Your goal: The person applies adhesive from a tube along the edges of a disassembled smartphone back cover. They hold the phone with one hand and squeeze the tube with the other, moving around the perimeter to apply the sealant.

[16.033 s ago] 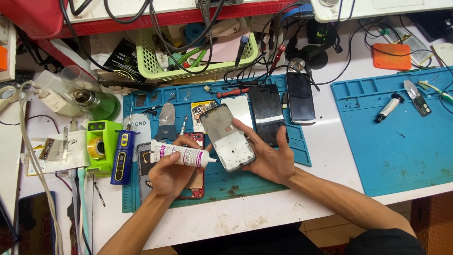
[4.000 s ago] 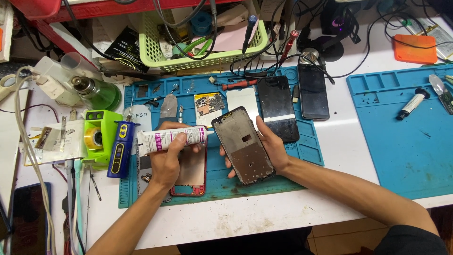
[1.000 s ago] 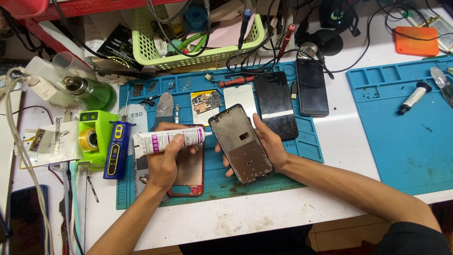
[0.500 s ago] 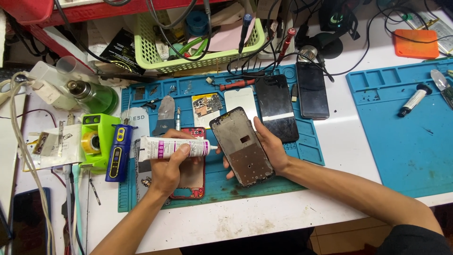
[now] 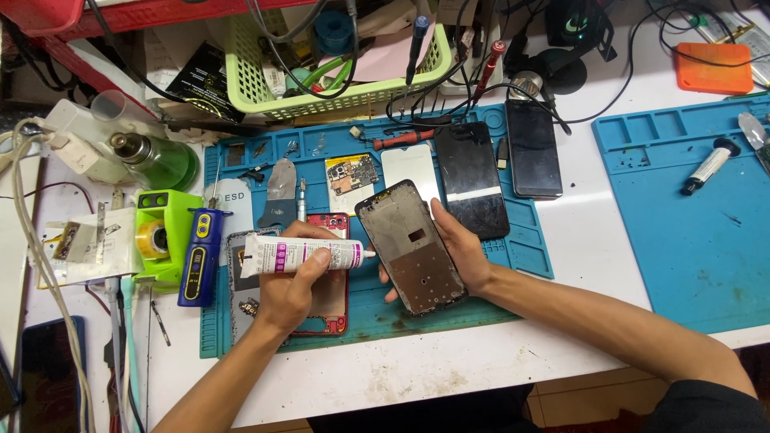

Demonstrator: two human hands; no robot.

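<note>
**Glue tube aimed at a phone frame over the blue mat**

Far left: a green bottle [image 5: 160, 160] beside a lime-green tape dispenser [image 5: 160, 238], then a blue-and-yellow handheld tool [image 5: 196, 256] lying at the edge of the blue work mat [image 5: 525, 248].

Next, the left forearm, rising from the bottom edge and angled up to the right. Left hand [image 5: 293, 281] curled shut around a white glue tube [image 5: 301, 255] with purple print, thumb and forefinger on top, tube held nearly level, nozzle pointing right and stopping just short of the phone frame [image 5: 411, 244]. Under that hand, lying flat on the mat, a red phone housing [image 5: 330, 277].

Centre: the dark phone frame, inner side up, tilted with its top end toward the upper left, raised off the mat. Right hand [image 5: 457, 248] cupped beneath and along its right edge, fingers wrapped behind, thumb on the rim, firmly closed on it. Right forearm stretched down and away to the lower right corner, elbow out.

Behind, flat on the mat: a small circuit board [image 5: 351, 173], a black display panel [image 5: 472, 180] and a dark phone [image 5: 533, 148]. Further back, a green basket [image 5: 337, 88] full of cables. Far right: a second blue mat [image 5: 698, 240] with a small white tube [image 5: 706, 167].
</note>
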